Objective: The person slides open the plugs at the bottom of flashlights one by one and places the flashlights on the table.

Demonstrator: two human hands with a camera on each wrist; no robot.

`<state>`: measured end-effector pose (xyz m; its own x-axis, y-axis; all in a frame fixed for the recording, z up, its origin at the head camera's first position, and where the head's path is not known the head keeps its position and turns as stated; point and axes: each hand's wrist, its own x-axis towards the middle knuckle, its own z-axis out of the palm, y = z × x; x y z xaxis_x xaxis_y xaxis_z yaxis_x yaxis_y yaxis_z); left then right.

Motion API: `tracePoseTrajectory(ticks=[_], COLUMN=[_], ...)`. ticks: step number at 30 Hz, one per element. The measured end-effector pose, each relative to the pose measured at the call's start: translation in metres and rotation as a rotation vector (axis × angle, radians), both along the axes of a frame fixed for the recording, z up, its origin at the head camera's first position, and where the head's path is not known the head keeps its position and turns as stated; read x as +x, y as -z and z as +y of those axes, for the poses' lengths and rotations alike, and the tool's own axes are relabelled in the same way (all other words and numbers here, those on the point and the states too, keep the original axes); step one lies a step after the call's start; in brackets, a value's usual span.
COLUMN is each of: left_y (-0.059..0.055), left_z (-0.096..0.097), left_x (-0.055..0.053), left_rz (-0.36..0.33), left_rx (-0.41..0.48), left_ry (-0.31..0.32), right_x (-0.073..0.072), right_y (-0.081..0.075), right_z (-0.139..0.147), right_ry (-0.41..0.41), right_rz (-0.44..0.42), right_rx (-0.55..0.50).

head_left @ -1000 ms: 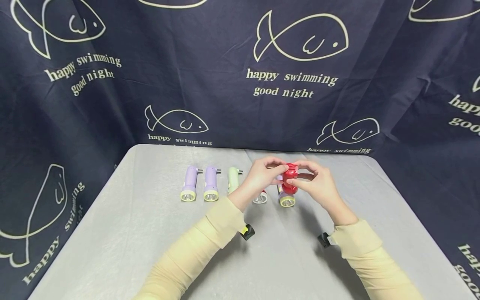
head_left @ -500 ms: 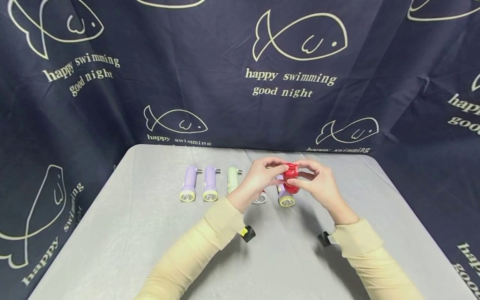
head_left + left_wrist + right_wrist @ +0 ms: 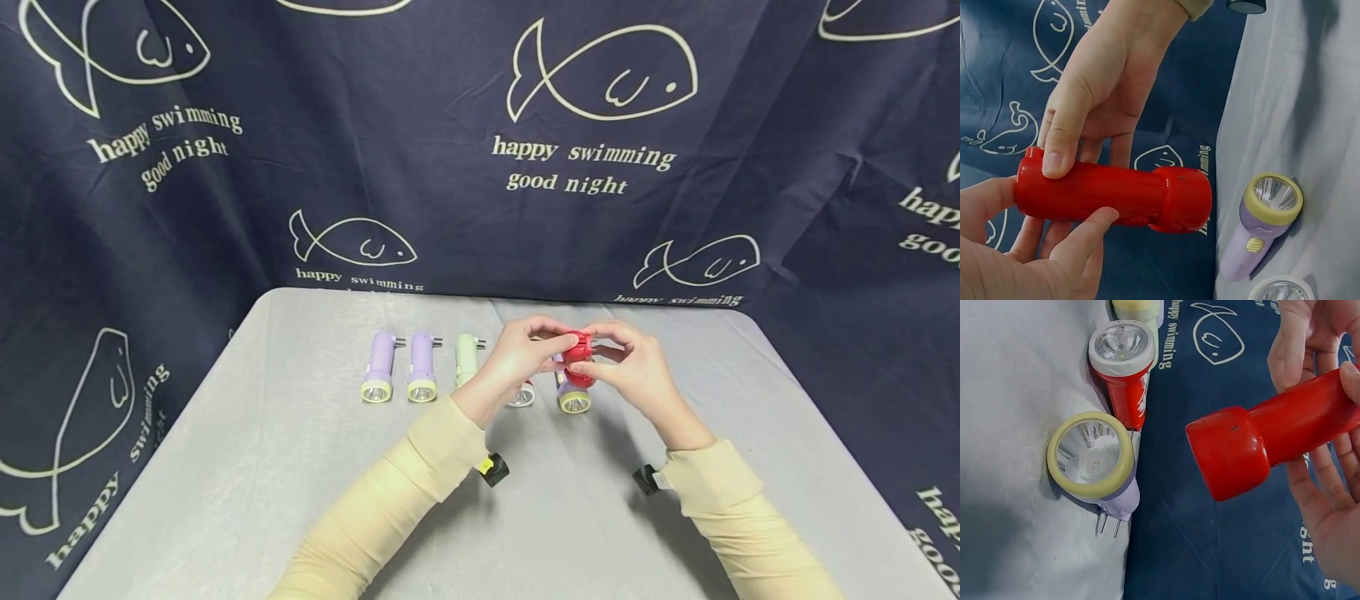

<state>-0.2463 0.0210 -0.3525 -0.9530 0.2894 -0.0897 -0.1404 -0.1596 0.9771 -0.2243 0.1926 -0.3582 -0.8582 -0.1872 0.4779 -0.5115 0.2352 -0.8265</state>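
Observation:
A red flashlight [image 3: 579, 350] is held up over the far side of the table, its wide head end pointing down. My left hand [image 3: 521, 354] pinches it from the left and my right hand [image 3: 633, 362] from the right. In the left wrist view, the left thumb presses the body of the red flashlight [image 3: 1116, 194] near its middle, while the right thumb lies near the end away from the head. In the right wrist view, the head of the red flashlight [image 3: 1229, 453] sticks out past the fingers. Its lens faces away from sight.
On the grey table [image 3: 570, 517] lies a row of flashlights: two purple ones [image 3: 381, 367], a pale green one [image 3: 467, 358], a red one with a white rim [image 3: 521, 394] partly behind the left hand, and another purple one [image 3: 574, 402] behind the held flashlight. A dark printed curtain [image 3: 450, 125] surrounds the table.
The red flashlight has shifted and tilted slightly between the hands, ending a little lower at its top. Both hands stay in nearly the same place. The flashlights on the table have not moved.

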Motion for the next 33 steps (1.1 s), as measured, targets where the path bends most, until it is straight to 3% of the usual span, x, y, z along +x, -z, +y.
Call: tracePoseTrajectory(ticks=[13, 20, 28, 33], left_y=[0.0013, 0.0009, 0.0010, -0.0023], left_z=[0.0010, 0.0004, 0.0015, 0.0001], left_x=[-0.0004, 0.0017, 0.0020, 0.0018], left_rz=[-0.007, 0.060, 0.097, 0.172], left_rx=[-0.007, -0.111, -0.109, -0.176], left_ry=[-0.004, -0.021, -0.036, -0.055], right_x=[0.0014, 0.0011, 0.0002, -0.0010], right_y=[-0.0011, 0.0004, 0.0010, -0.0004], right_z=[-0.0036, -0.0057, -0.0058, -0.0076], right_ry=[0.006, 0.003, 0.018, 0.035], right_rz=[0.019, 0.023, 0.031, 0.028], right_rx=[0.035, 0.037, 0.041, 0.050])
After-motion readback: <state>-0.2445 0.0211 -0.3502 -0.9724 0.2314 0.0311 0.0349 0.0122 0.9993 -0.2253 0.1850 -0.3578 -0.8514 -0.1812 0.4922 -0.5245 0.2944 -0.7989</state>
